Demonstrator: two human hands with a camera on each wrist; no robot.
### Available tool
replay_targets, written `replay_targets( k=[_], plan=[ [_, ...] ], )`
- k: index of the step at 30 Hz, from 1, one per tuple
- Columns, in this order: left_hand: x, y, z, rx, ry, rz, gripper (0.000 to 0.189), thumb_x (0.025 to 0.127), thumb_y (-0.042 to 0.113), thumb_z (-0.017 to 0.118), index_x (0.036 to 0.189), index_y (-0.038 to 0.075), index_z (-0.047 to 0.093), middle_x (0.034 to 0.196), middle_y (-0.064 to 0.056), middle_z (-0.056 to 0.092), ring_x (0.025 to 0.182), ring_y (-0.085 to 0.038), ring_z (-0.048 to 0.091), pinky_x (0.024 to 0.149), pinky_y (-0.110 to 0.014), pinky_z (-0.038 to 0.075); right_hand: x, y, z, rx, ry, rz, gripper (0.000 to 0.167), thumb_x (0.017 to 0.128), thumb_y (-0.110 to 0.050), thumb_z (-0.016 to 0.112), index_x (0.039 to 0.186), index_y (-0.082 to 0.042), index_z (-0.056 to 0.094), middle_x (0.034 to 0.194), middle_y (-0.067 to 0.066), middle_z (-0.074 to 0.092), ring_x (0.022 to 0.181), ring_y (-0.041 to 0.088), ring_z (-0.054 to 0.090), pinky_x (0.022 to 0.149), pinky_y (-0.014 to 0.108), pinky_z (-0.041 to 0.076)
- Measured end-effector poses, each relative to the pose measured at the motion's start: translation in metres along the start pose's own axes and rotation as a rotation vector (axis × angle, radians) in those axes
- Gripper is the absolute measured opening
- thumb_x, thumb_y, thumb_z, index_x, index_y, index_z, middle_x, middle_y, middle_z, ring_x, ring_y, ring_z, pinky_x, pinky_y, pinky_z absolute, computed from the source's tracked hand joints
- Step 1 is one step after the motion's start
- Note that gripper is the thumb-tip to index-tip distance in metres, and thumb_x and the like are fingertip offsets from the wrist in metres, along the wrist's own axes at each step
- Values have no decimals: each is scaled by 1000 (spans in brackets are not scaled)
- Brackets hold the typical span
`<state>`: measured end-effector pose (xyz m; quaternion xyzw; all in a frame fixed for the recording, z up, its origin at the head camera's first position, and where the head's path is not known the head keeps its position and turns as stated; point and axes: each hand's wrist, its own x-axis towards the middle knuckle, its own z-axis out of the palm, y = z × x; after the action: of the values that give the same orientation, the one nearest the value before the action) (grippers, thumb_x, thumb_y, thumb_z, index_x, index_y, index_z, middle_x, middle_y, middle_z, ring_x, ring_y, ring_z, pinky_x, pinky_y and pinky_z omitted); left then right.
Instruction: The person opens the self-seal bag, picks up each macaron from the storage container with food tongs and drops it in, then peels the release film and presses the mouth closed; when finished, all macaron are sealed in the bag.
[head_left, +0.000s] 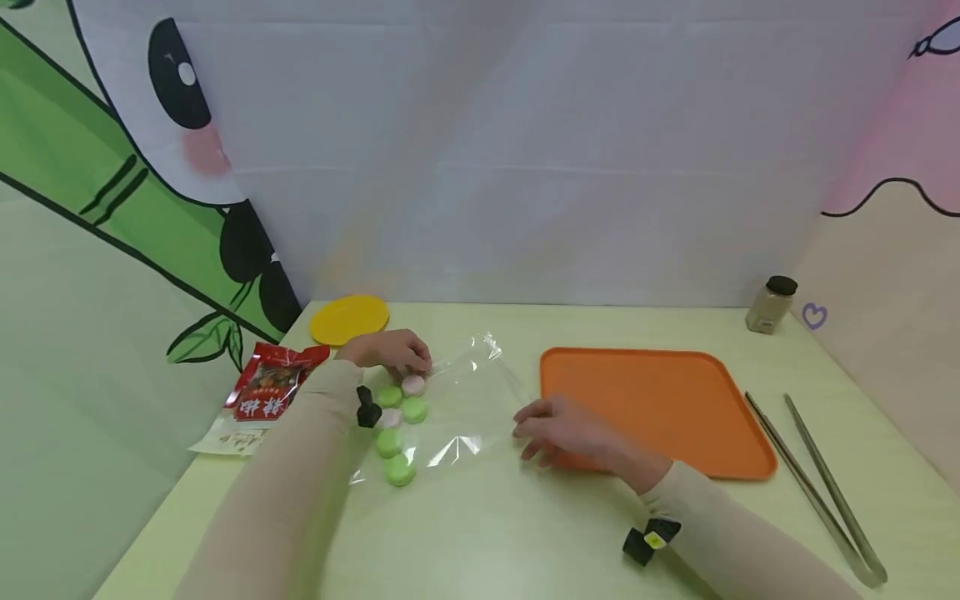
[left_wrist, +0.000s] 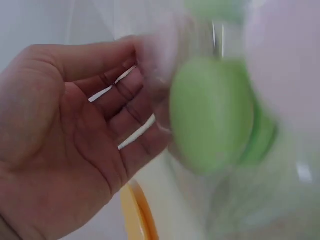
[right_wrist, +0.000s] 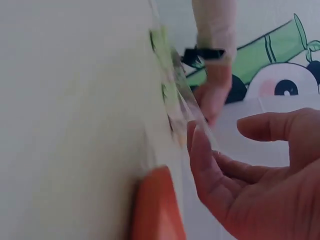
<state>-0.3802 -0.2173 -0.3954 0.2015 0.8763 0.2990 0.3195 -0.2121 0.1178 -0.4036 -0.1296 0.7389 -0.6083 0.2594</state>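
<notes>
A clear plastic bag point(head_left: 465, 417) lies on the table, with several round green macarons point(head_left: 399, 471) and pale pink macarons point(head_left: 413, 385) gathered at its left side. My left hand point(head_left: 393, 350) pinches the bag's upper left edge beside a pink macaron. Up close in the left wrist view, a green macaron point(left_wrist: 212, 115) sits just beyond the fingertips of the left hand point(left_wrist: 75, 125). At the bag's right edge is my right hand point(head_left: 562, 429), above the orange tray's left side. In the right wrist view, the right hand point(right_wrist: 250, 170) has its thumb apart from its fingers, which touch the film.
An orange tray point(head_left: 652, 408) lies to the right, with long metal tongs point(head_left: 825, 492) beyond it. A black-capped jar point(head_left: 771, 305) stands at the back right. At the left are a yellow plate point(head_left: 349, 319) and a red food packet point(head_left: 270, 392), near the left sleeve.
</notes>
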Motion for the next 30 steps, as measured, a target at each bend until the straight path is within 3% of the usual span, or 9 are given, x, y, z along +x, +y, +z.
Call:
replay_targets(
  k=[3,7,12,17,22,26,30],
  plan=[
    [-15,-9,6,-96,-12,8,20,100,20,62,104,2,68,89,-6,66,78,-18,60,73,-31,57,14,-13,-21,-202,93,-48,33,96,-18,64,114,9,68,100,20,71,83,29,70,70,37,59],
    [-32,-17,21,-169,-40,30,20,100,20,62,103,1,67,82,-10,69,71,-20,66,71,-33,59,30,-24,-45,-369,133,-107,28,96,-18,66,108,7,72,94,20,72,84,33,70,73,40,59],
    [-51,-20,34,-205,-46,79,19,100,19,62,99,0,66,83,-15,73,75,-26,72,74,-37,61,48,-30,-55,-536,185,-154,18,95,-13,68,103,2,74,89,16,72,86,35,66,72,38,56],
    [-63,-24,39,-204,-48,106,17,97,17,61,94,1,65,89,-16,74,82,-30,72,78,-36,60,63,-28,-52,-499,233,-200,19,92,-6,70,108,2,72,86,13,72,82,34,69,73,36,57],
    [-68,-26,42,-251,-115,91,15,93,14,62,97,0,63,88,-19,74,79,-31,73,74,-36,60,70,-29,-48,-428,265,-250,47,91,-6,72,135,1,57,86,13,73,84,38,70,76,40,58],
    [-69,-24,40,-233,-187,96,21,92,16,63,103,-2,63,90,-20,74,78,-31,73,72,-36,61,73,-29,-47,-409,259,-244,57,91,-5,72,143,1,48,86,12,73,83,36,70,76,36,58],
    [-67,-24,33,-186,-147,147,33,95,23,62,118,1,67,99,-16,73,84,-30,70,74,-37,60,76,-27,-47,-433,231,-256,57,92,-5,71,143,2,47,87,10,72,83,34,70,77,35,57]
  ],
)
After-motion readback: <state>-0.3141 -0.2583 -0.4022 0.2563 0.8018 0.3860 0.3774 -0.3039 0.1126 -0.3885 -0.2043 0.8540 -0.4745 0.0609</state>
